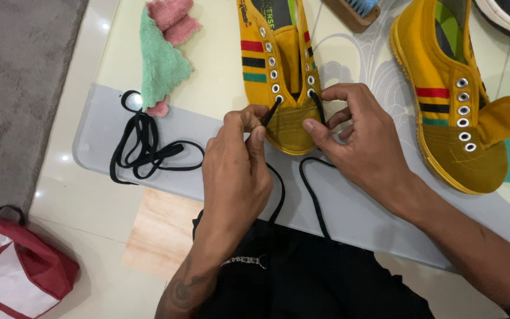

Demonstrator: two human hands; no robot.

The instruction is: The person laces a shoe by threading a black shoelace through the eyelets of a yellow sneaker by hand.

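The left hand [236,171] pinches one end of the black lace [311,192] at the near shoe [278,77], on the table's [349,218] near edge; the right hand [358,139] grips the other end. Only the bottom eyelets look threaded. The second shoe [450,100] is unlaced, its spare lace [143,145] lying loose.

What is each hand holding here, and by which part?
Both hold the black lace near its ends at the yellow shoe: left hand at one bottom eyelet, right hand at the other.
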